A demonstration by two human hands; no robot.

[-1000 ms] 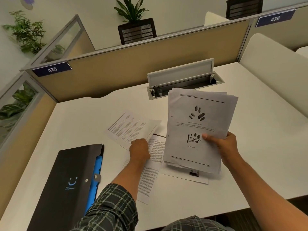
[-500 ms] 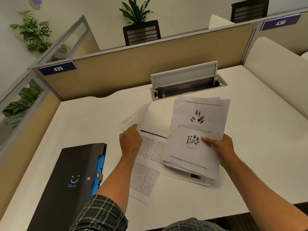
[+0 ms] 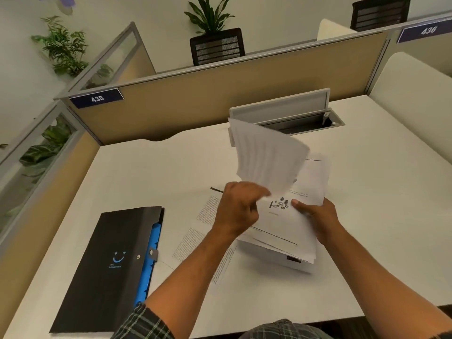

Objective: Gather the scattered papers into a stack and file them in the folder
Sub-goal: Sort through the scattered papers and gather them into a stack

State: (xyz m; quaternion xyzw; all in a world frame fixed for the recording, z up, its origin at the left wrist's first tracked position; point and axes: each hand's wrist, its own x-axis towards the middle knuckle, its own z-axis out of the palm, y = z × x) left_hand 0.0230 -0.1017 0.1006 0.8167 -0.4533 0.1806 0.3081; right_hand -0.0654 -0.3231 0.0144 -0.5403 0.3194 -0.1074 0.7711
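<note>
Black folder [image 3: 105,263] with blue lining, white papers [image 3: 288,216], plaid sleeve [image 3: 144,324].

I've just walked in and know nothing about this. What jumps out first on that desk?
Mid-desk, the left hand lifts a curling sheet toward the paper stack gripped by the right hand. A black folder with a blue inner edge lies at the near left, and printed pages rest flat between them.

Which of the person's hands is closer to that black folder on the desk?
Left. The left hand holds a lifted sheet just right of the black folder, while the right hand grips the paper stack farther right.
</note>
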